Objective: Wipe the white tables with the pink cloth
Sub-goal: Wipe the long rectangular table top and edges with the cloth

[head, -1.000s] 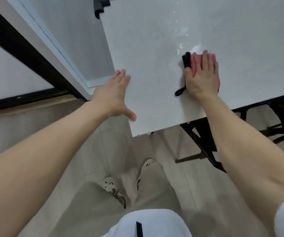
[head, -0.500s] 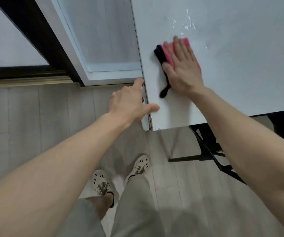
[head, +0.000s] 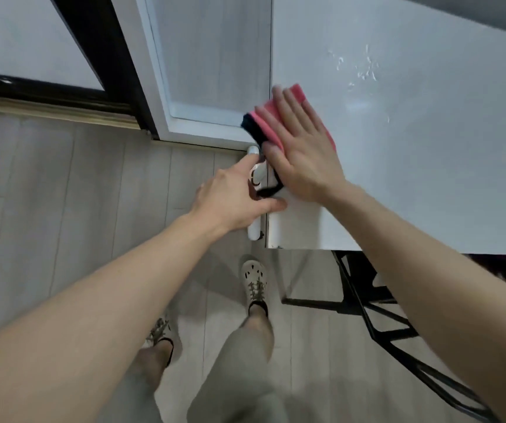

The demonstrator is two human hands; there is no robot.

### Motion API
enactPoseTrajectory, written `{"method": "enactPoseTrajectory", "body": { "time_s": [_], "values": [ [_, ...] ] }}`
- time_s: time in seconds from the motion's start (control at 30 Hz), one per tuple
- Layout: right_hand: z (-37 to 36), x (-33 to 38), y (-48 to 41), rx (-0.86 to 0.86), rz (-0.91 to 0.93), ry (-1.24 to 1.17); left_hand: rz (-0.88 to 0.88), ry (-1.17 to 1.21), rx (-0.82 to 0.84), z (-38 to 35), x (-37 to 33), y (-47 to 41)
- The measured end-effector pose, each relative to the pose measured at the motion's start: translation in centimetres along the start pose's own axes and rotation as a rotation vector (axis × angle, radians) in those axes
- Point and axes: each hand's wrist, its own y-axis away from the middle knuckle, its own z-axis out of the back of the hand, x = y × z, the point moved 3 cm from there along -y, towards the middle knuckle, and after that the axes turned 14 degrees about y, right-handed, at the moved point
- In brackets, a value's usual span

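The right hand [head: 300, 160], fingers flat, pressed the pink cloth [head: 268, 123] on the white surface [head: 428, 163] at its left edge; beside it the left hand [head: 233, 196] gripped that edge, above pale plank floor [head: 93, 193].

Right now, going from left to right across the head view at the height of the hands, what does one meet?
The wooden floor → left hand → right hand → bare top of the white table. The pink cloth lies under the right hand, so I give it no place.

Person's right hand [head: 302, 157] flat on pink cloth [head: 264, 126] at white table [head: 413, 166] edge, left hand [head: 233, 196] gripping the near corner
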Motion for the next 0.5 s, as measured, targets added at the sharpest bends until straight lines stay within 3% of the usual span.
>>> {"method": "enactPoseTrajectory", "body": {
  "time_s": [0.1, 0.17, 0.3, 0.37, 0.5],
  "values": [
    [-0.1, -0.2, 5.2, 0.022, 0.256, 0.0, 0.115, 0.091, 0.018, 0.3, 0.3, -0.1],
    [-0.1, -3.6, 1.2, 0.025, 0.329, 0.038, 0.158, 0.099, 0.039, 0.3, 0.1, 0.0],
    [0.3, -7.7, -11.7, 0.067, 0.075, 0.049, 0.218, 0.061, 0.034, 1.0, 0.0, -0.5],
    [-0.1, -5.5, -11.0, 0.056, 0.015, -0.005, 0.27, 0.104, 0.025, 1.0, 0.3, -0.5],
    [-0.6, -1.7, 3.2, -0.049, 0.434, -0.022, 0.331, 0.106, 0.0, 1.0, -0.5, 0.4]
  ]
}}
